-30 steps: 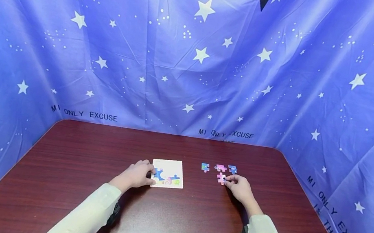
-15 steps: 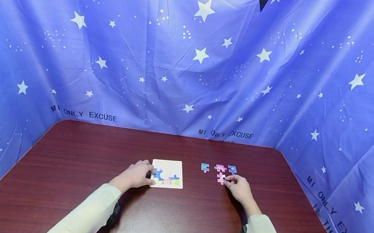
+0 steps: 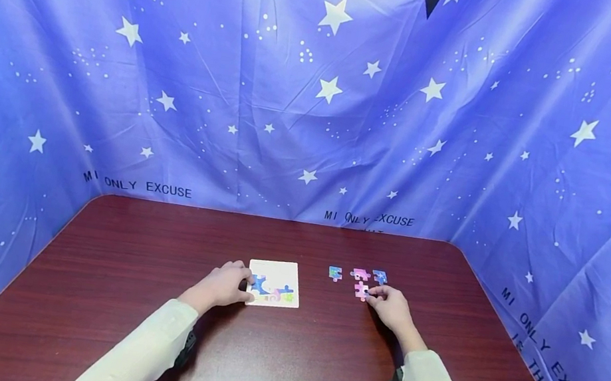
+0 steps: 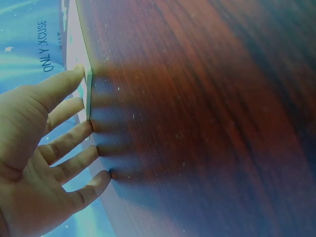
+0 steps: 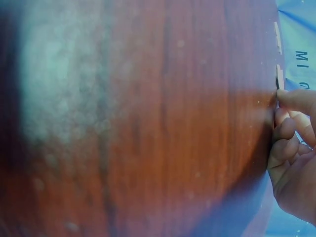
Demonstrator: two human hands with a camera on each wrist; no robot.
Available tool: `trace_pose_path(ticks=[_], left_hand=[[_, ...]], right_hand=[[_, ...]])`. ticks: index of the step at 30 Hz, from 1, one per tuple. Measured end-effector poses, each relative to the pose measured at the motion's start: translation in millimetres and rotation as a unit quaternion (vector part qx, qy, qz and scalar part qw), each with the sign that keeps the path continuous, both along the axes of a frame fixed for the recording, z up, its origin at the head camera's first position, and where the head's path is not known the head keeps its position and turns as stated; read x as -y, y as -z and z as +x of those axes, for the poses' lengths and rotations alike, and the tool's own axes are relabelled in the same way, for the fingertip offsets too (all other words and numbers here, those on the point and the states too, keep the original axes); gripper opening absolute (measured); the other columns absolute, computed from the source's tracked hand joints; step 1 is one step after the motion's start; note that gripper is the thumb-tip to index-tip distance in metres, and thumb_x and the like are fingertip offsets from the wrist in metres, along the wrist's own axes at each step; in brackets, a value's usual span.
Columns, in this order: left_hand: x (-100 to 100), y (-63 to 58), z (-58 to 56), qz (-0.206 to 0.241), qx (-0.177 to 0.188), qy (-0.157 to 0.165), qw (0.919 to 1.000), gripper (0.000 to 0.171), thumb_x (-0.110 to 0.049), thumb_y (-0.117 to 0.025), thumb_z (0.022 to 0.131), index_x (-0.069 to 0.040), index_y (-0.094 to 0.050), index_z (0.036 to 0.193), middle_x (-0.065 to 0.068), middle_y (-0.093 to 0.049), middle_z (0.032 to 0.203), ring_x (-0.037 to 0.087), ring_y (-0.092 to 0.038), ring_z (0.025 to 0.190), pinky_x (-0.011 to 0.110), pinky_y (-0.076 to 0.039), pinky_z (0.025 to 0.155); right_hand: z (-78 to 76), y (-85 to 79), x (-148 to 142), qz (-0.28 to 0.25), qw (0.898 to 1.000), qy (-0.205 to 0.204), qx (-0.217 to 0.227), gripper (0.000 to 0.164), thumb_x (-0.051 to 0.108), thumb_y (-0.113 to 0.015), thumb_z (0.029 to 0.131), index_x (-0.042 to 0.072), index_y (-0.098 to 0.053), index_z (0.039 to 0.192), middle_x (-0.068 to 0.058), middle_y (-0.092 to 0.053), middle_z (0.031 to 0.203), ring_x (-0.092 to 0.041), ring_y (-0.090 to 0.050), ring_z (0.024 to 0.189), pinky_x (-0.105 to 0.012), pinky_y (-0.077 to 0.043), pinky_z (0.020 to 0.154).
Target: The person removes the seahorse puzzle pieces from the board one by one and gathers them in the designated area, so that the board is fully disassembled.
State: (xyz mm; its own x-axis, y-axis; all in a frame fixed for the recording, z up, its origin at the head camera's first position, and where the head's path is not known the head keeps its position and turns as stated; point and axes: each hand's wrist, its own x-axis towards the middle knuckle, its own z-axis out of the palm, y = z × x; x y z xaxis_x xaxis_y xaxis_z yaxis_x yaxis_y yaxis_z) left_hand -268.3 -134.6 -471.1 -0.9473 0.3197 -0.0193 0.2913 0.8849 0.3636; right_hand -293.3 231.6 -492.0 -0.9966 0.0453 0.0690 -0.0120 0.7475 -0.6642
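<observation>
A square white puzzle board (image 3: 282, 274) lies left of the table's middle, with blue, pink and green picture parts along its lower half. My left hand (image 3: 223, 282) rests at its left edge. In the left wrist view, the thumb touches the board's corner (image 4: 88, 94), and the spread fingers (image 4: 81, 160) reach down to the tabletop. To the right, my right hand (image 3: 393, 308) pinches the right side of a pink puzzle piece (image 3: 361, 291) between thumb and fingertips. In the right wrist view, that piece (image 5: 280, 76) stands out thinly beyond the fingertips, low at the table.
Just behind the held piece are a pink puzzle piece (image 3: 360, 274) and a blue one with a star (image 3: 380, 276). A blue-green piece (image 3: 335, 273) lies farther left. The dark red wooden table (image 3: 275, 374) backs onto a starry blue curtain (image 3: 276, 78).
</observation>
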Motion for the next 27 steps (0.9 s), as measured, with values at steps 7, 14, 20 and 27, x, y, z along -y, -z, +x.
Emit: trace_pose_path(ticks=[7, 14, 20, 27], left_hand=[[0.0, 0.3, -0.5, 0.0, 0.002, -0.001, 1.0, 0.027, -0.031, -0.074, 0.078, -0.015, -0.066, 0.099, 0.002, -0.056, 0.101, 0.026, -0.052, 0.102, 0.052, -0.042, 0.085], [0.3, 0.0, -1.5, -0.002, -0.002, -0.001, 1.0, 0.028, -0.032, -0.074, 0.078, -0.015, -0.067, 0.099, 0.003, -0.057, 0.102, 0.026, -0.052, 0.102, 0.052, -0.042, 0.086], [0.9, -0.1, -1.7, -0.003, -0.002, 0.001, 1.0, 0.027, -0.032, -0.075, 0.078, -0.015, -0.067, 0.098, 0.002, -0.056, 0.101, 0.026, -0.052, 0.101, 0.051, -0.042, 0.085], [1.1, -0.8, -1.6, -0.003, 0.007, 0.0, 1.0, 0.028, -0.033, -0.074, 0.079, -0.016, -0.067, 0.1, 0.002, -0.056, 0.102, 0.026, -0.052, 0.104, 0.05, -0.042, 0.087]], right_hand=[[2.8, 1.6, -4.0, -0.033, 0.998, -0.03, -0.039, 0.019, 0.022, -0.068, 0.08, 0.004, -0.068, 0.086, -0.002, -0.054, 0.064, -0.015, -0.048, 0.062, -0.026, -0.037, 0.062], [-0.1, 0.2, -1.3, -0.011, 1.0, -0.007, -0.008, 0.017, 0.016, -0.066, 0.081, 0.002, -0.068, 0.091, -0.004, -0.056, 0.067, -0.015, -0.05, 0.066, -0.028, -0.038, 0.066], [0.3, -2.2, 0.6, 0.005, 1.0, 0.003, 0.004, 0.017, 0.015, -0.066, 0.083, 0.002, -0.068, 0.094, -0.002, -0.056, 0.067, -0.013, -0.048, 0.065, -0.027, -0.038, 0.066], [-0.4, -1.4, 0.2, -0.003, 1.0, 0.002, 0.008, 0.017, 0.014, -0.066, 0.083, 0.002, -0.068, 0.094, -0.003, -0.055, 0.067, -0.015, -0.048, 0.065, -0.027, -0.037, 0.065]])
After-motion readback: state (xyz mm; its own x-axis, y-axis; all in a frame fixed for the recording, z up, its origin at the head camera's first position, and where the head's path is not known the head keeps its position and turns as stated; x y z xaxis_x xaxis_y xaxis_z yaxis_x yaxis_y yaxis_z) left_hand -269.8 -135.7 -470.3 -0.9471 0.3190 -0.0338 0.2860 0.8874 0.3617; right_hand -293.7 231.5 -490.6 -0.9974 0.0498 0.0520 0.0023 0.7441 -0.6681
